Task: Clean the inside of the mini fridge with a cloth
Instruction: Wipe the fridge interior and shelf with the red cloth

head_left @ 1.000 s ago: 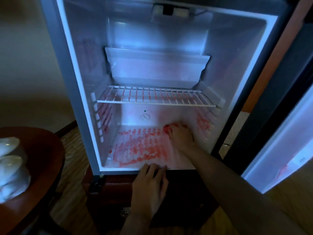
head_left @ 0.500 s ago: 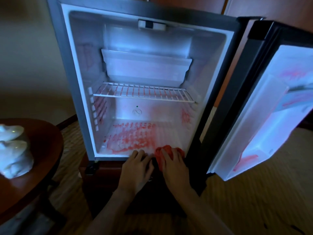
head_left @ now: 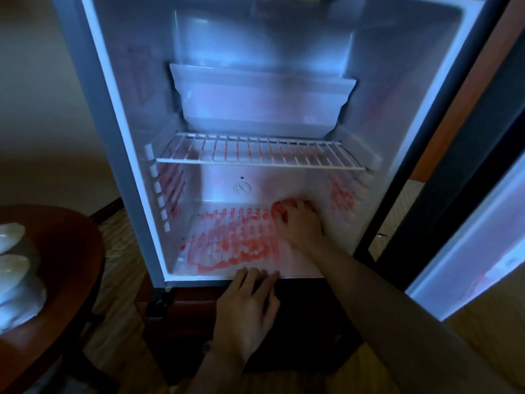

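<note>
1. Two hands show, well apart. Nearest me, my left hand (head_left: 247,308) lies flat, fingers straight, on the front lip of the mini fridge (head_left: 113,155).
2. Deeper inside, my right hand (head_left: 302,226) presses the red cloth (head_left: 279,209) on the fridge floor at its back right corner, fingers curled over it.
3. Red smears (head_left: 235,243) cover the floor left of the cloth.
4. Above sits the wire shelf (head_left: 261,155).

mini fridge (head_left: 397,81) liner: smooth white plastic, red-smeared. Wire shelf (head_left: 260,155): white-coated metal. Round table (head_left: 65,251): glossy dark wood.
</note>
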